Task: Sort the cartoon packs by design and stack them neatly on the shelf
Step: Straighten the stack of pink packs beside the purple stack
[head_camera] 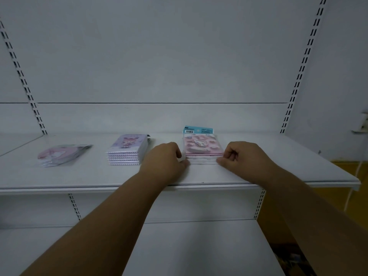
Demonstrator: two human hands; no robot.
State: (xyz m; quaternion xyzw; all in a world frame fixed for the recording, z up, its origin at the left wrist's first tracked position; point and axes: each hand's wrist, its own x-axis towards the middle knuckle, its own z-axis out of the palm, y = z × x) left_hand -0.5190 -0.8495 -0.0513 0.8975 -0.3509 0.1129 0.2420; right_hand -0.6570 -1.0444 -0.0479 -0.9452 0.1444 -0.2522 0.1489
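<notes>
Pink packs (203,151) lie stacked on the white shelf (278,172), and every place here is told from that stack. The left hand (166,159) sits against the stack's left side, its fingers curled into a loose fist, the fingertips (184,161) pressed on the lower left front corner. The right hand (246,156) mirrors it on the right side, fingers bent inward, the thumb and forefinger tip (220,161) touching the lower right front corner. Neither hand lifts a pack; both squeeze the stack's edges from the two sides. Whether any finger hooks under the bottom pack cannot be told. A blue header card (197,129) shows at the stack's far end. Left of the stack, near the left hand, stands a purple stack (127,151). Further left, well apart, lies a loose pile of clear-wrapped pink round packs (61,155).
</notes>
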